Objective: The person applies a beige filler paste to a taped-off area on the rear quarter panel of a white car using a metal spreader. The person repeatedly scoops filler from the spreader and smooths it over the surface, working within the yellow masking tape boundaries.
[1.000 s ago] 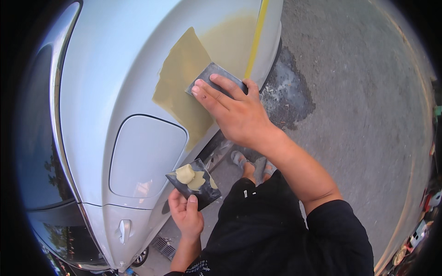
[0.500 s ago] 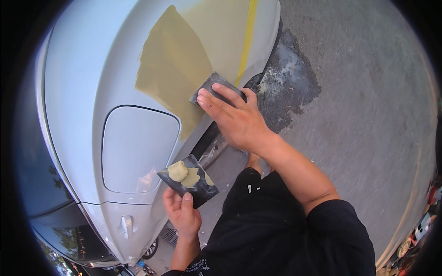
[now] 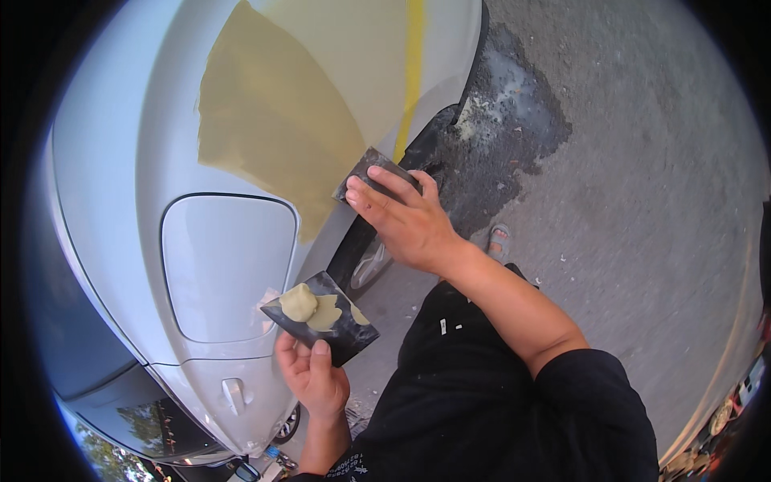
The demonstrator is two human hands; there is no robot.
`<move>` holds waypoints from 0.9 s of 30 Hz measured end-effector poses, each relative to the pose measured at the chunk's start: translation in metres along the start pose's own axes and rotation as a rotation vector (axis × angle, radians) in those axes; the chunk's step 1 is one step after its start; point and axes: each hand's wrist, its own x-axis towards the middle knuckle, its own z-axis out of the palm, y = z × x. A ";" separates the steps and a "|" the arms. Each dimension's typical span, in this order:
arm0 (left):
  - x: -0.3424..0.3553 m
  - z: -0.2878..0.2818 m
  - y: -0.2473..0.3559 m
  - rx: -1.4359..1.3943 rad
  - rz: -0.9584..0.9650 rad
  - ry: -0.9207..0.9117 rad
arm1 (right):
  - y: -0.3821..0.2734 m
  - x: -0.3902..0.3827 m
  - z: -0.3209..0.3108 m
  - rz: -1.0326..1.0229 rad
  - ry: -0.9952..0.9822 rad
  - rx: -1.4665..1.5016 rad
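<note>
My right hand (image 3: 414, 229) grips a dark, flat rectangular spreader (image 3: 372, 163), fingers spread along its face. The spreader lies against the lower right edge of a smooth beige filler patch (image 3: 269, 112) on the white car's rear side panel (image 3: 173, 104). Below it, my left hand (image 3: 317, 386) holds a black square plate (image 3: 341, 341) by its lower edge, the thumb on top. On the plate sit a rounded lump of beige filler (image 3: 299, 303) and a smeared, flatter portion beside it. Whether the spreader's hidden underside carries filler, I cannot tell.
A closed square flap (image 3: 229, 269) lies between the patch and the door handle (image 3: 233, 396). Yellow tape (image 3: 412, 64) runs down the panel's right part. A wheel (image 3: 371, 265) shows under the body edge. Wet, stained ground (image 3: 514, 96) and a sandalled foot (image 3: 499, 237) are to the right.
The car has shifted left in the view, and the foot and more of the wheel now show. My right hand with the spreader sits slightly lower; my left hand still holds the plate.
</note>
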 end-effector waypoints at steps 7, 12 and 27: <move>-0.001 0.000 0.002 0.016 0.009 -0.030 | -0.003 -0.013 0.004 0.042 -0.055 0.001; -0.001 0.003 0.005 0.001 0.021 -0.046 | -0.006 -0.023 -0.008 0.072 -0.042 -0.003; -0.004 0.002 0.005 0.001 0.011 -0.027 | -0.013 -0.031 0.008 0.044 -0.077 -0.002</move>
